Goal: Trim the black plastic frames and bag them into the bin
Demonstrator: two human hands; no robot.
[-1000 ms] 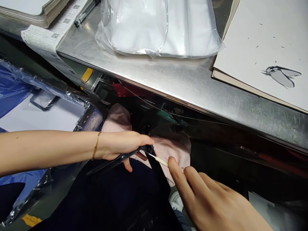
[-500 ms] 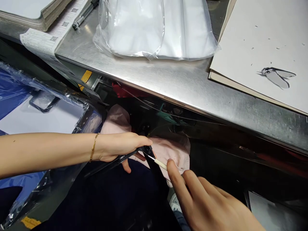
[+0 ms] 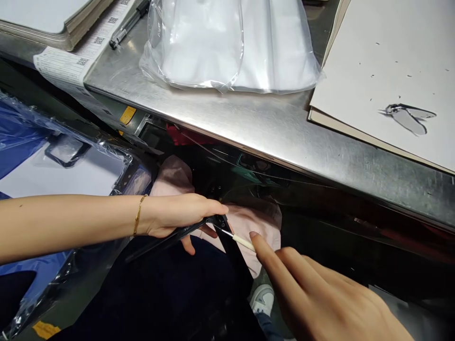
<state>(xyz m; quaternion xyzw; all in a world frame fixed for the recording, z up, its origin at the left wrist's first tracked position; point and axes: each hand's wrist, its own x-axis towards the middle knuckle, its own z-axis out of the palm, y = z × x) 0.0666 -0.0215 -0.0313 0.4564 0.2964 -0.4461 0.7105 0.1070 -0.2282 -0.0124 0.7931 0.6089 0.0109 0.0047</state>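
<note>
My left hand [image 3: 181, 213], with a thin gold bracelet at the wrist, grips a black frame [image 3: 218, 221] near its corner, over my lap. The frame's bars run down-left and down-right from that corner, dark against dark clothing. My right hand [image 3: 302, 289] is closed on a white-handled tool [image 3: 243, 242], index finger laid along the handle. The tool's thin metal tip points at the frame just below the corner; whether it touches cannot be made out.
A metal table [image 3: 231, 111] crosses above the hands, bearing clear plastic bags [image 3: 227, 47], a pen [image 3: 130, 26], papers and a white board [image 3: 387, 80] with small nippers [image 3: 407, 116]. Plastic-lined blue container [image 3: 21, 137] at left; a shoe [image 3: 263, 299] below.
My right hand and the tool have shifted slightly right, and the tip is a little farther from the corner. My left hand still holds the frame in nearly the same place.
</note>
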